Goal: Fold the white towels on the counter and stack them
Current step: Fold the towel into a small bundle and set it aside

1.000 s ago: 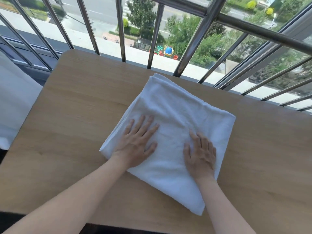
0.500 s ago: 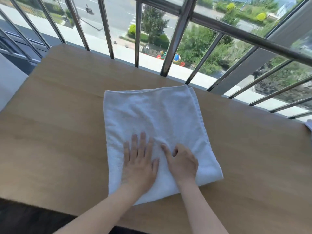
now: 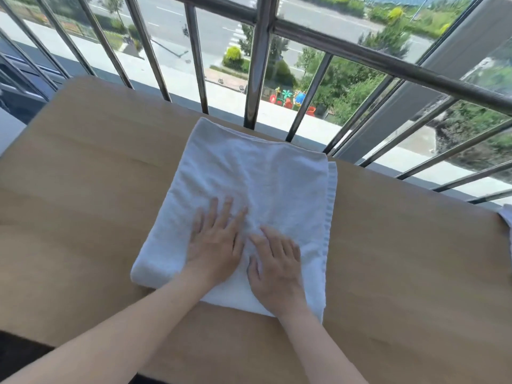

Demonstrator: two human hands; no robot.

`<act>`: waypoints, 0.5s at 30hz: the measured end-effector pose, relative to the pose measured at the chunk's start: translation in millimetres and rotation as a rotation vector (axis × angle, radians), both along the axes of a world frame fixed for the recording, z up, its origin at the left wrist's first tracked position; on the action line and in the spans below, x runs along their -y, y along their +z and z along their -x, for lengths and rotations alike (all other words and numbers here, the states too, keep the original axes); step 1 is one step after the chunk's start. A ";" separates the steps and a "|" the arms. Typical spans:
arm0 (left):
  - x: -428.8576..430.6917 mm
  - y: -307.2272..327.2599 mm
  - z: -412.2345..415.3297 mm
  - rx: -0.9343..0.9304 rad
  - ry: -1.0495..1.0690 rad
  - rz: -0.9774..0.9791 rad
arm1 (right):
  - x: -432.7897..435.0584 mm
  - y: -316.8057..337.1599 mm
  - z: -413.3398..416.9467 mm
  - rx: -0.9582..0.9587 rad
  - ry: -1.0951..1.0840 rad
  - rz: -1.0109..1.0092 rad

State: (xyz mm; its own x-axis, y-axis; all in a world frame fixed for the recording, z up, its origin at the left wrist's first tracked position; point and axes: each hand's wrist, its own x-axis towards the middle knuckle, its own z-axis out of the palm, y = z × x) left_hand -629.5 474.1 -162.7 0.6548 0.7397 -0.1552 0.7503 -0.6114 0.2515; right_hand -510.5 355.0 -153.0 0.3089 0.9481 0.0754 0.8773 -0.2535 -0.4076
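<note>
A folded white towel (image 3: 257, 178) lies flat in the middle of the wooden counter (image 3: 83, 217), its far corner near the railing. Both my hands rest palm down on its near half. My left hand (image 3: 216, 242) has its fingers straight and spread, pointing away from me. My right hand (image 3: 277, 267) lies just to its right, fingers extended flat on the cloth. A second white towel (image 3: 506, 217) shows only as a corner at the right edge of the view.
A metal railing (image 3: 255, 65) with vertical bars runs along the counter's far edge, with a street and trees far below. Bare wood surrounds the towel on the left, right and near sides. The counter's near edge is at the bottom left.
The towel has been turned on the counter from a diamond lie to nearly square with me. My hands have come together at its near half, and the right hand's fingers have flattened out.
</note>
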 end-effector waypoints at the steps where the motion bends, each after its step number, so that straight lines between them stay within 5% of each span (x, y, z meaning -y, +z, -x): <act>1: 9.2 -2.6 -2.1 -0.003 0.025 0.028 | -1.6 -3.1 -3.0 0.006 0.038 0.061; 7: 11.0 -8.0 -8.6 -0.033 -0.002 -0.056 | -18.1 -22.4 -41.3 0.074 0.141 0.200; 15: 11.2 -13.8 -7.4 -0.017 -0.071 -0.156 | -57.2 -30.3 -85.7 0.095 -0.028 0.187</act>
